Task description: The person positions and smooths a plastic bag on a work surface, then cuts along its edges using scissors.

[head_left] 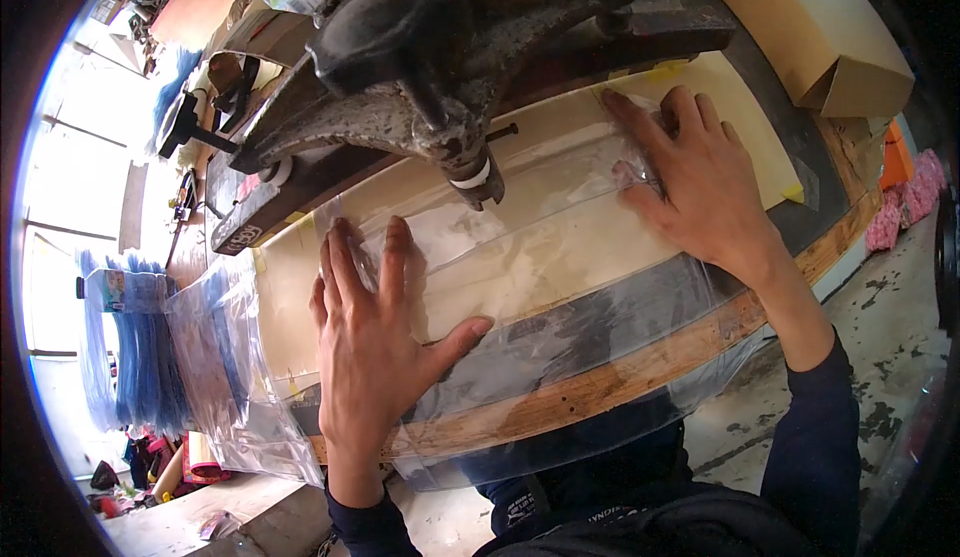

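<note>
A clear plastic sheet lies over a cream-coloured board on the work table, and its near part hangs over the front edge. My left hand rests palm down on the sheet's left part, fingers spread and thumb stretched to the right. At the right end, my right hand presses on the plastic with thumb and fingers apart. Between the two hands, a heavy dark metal press reaches over the board. Its short round head hangs just above the sheet.
A cardboard box stands at the back right. More clear plastic drapes over the table's left end, beside bundled blue plastic strips. The table has a wooden front edge. Pink material lies beyond the right end.
</note>
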{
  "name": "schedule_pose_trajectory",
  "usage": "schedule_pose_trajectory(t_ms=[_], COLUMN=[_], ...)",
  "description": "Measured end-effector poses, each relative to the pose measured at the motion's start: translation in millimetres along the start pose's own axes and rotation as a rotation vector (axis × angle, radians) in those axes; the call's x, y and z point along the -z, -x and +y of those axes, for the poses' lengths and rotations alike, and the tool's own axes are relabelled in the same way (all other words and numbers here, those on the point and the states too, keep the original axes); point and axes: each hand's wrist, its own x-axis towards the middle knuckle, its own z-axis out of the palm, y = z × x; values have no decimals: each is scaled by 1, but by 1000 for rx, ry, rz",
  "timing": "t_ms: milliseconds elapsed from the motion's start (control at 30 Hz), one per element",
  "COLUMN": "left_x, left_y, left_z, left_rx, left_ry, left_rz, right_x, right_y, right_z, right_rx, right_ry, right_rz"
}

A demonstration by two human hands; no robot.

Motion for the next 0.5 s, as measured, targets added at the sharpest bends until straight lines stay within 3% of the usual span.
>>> schedule_pose_trajectory(t_ms=[500], left_x=[-2], left_y=[0], left_z=[-2], left_rx=[-3], left_ry=[5], left_rz=[-1], right_x=[4], right_y=[1], right_z=[-2], right_rx=[15], right_ry=[31], right_rz=[-17])
